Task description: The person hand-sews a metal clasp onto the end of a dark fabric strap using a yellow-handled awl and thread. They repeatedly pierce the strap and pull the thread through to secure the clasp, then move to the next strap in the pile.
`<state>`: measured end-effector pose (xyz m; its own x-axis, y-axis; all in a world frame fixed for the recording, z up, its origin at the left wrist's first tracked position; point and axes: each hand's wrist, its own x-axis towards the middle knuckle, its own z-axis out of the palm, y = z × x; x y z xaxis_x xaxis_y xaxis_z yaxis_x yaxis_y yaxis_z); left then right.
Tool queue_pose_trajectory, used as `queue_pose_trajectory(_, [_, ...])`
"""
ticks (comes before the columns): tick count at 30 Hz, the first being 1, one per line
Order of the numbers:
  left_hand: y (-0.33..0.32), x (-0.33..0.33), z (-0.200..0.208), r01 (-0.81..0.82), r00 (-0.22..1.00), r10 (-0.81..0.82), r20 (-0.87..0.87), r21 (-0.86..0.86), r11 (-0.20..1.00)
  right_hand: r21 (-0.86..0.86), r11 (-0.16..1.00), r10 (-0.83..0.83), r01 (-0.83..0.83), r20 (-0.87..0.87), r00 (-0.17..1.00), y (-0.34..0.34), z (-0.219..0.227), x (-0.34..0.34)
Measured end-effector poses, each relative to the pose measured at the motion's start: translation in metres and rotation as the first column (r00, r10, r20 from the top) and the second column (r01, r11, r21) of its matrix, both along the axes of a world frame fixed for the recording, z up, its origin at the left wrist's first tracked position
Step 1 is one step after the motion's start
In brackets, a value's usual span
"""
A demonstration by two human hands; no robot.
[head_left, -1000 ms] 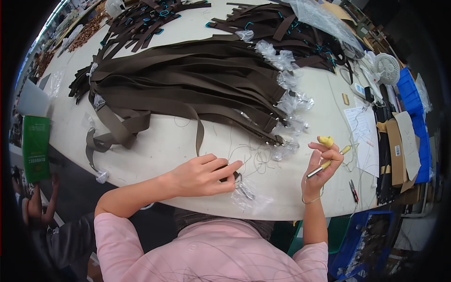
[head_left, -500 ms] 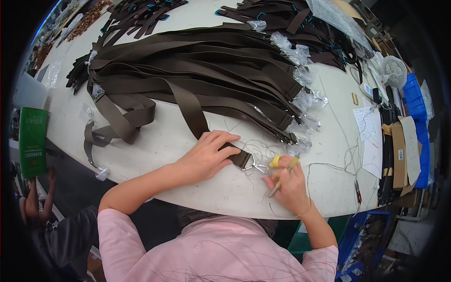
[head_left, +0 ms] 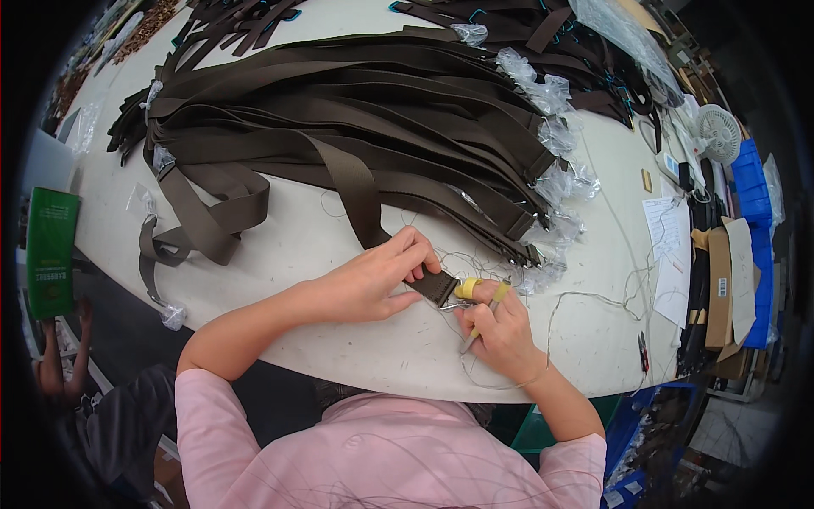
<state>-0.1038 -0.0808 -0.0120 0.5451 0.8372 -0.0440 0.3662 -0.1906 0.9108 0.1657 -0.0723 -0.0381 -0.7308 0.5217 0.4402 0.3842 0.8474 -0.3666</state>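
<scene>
Brown strap (head_left: pixel 434 289) end is between the hands over the table (head_left: pixel 301 242), long axis upper-left to lower-right, metal clasp (head_left: pixel 450 306) on the right end. I read left hand (head_left: pixel 383 276) as nearer the webbing: palm down, gripping it. Right hand (head_left: pixel 502 335), apart from left, curls round a pen-like tool (head_left: pixel 468 342), yellow finger cover (head_left: pixel 465 288) at the clasp; contact there I can't tell.

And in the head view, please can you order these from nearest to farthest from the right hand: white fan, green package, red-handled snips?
From the right hand:
1. Red-handled snips: to its right.
2. White fan: toward the upper right.
3. Green package: at the far left.
</scene>
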Motion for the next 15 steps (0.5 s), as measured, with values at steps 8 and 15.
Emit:
queue_pose_trajectory(8, [-0.011, 0.013, -0.018, 0.022, 0.962, 0.154, -0.227, 0.621, 0.784, 0.134, 0.989, 0.046, -0.060, 0.100, 0.994, 0.007, 0.010, -0.009])
queue_pose_trajectory(15, [-0.035, 0.028, -0.015, -0.245, 0.943, 0.331, -0.018, 0.637, 0.731, 0.117, 0.993, -0.022, 0.030, -0.066, 0.998, 0.013, 0.001, -0.010])
